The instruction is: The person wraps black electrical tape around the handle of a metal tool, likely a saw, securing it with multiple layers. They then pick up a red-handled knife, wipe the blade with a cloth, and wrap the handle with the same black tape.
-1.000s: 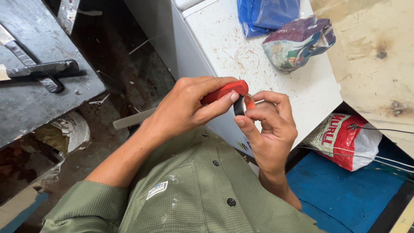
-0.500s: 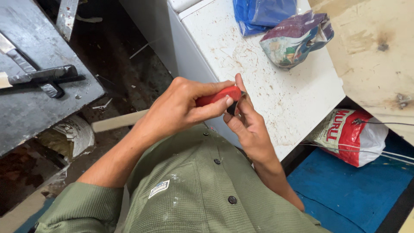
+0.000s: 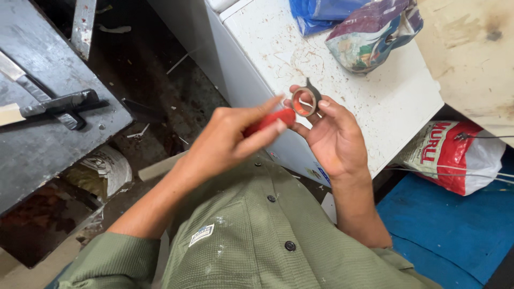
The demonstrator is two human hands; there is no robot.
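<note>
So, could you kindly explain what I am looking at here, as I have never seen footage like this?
There is no machine: a person wears a camera on the head, looking down at their own two bare hands. The left hand grips a red-handled tool. The right hand holds a small dark ring, like a tape roll, at the fingertips. Below is a scratched white cabinet top bearing a blue bag and a multicoloured bag. Left is a dark metal bench.
</note>
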